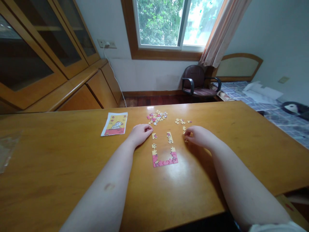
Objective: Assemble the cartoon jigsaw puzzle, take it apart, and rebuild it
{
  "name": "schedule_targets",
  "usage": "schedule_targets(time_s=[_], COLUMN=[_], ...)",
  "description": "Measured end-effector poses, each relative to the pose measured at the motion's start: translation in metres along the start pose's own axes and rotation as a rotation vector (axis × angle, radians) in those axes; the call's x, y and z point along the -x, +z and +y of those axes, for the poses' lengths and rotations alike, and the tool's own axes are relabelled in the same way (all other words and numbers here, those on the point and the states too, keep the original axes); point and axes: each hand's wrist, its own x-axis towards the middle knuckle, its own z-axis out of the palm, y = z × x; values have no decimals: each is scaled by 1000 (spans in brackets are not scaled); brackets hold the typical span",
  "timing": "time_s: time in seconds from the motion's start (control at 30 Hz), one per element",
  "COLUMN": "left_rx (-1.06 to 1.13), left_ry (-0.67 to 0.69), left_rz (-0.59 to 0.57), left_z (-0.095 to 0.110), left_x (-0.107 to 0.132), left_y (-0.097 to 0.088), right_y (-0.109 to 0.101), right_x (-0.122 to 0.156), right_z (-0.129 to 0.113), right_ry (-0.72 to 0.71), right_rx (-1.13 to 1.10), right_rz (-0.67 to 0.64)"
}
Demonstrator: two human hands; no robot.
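Note:
A jigsaw puzzle (pixel 165 162) lies partly joined in front of me, with a pink bottom edge and short side runs. Above its left side are a loose yellow piece (pixel 154 146) and a corner piece (pixel 154 136); a joined strip (pixel 170 137) sits at the upper right. My left hand (pixel 142 133) rests on the table left of the corner piece, fingers curled together, nothing visible in them. To the right, my right hand (pixel 196 135) pinches down at a yellow puzzle piece (pixel 185 140), its fingertips partly hiding it. Another yellow piece (pixel 184 128) lies just beyond those fingers.
A heap of mixed pieces (pixel 156 117) lies beyond the puzzle, with a smaller yellow group (pixel 180 121) to its right. The reference picture (pixel 114 124) is on the left. A clear plastic bag (pixel 8 149) lies at the far left of the wooden table (pixel 72 151).

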Motion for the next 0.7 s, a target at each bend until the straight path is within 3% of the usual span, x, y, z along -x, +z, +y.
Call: schedule_targets(time_s=[0.13,0.3,0.47,0.7], left_rx=[4,7,8,-8], left_ry=[-4,6,32,48], left_rz=[-3,-4,-15,-11], left_z=[1,1,0,-1], left_x=[0,1,2,2], left_y=[0,-1,0,1], right_y=[3,6,0,1], right_x=[-1,-2,-1,1], right_z=[-2,-4,1,-2], right_ry=[-8,-117,-2,36], right_rx=[5,-43,28,16], right_rz=[-74,-56,59,-6])
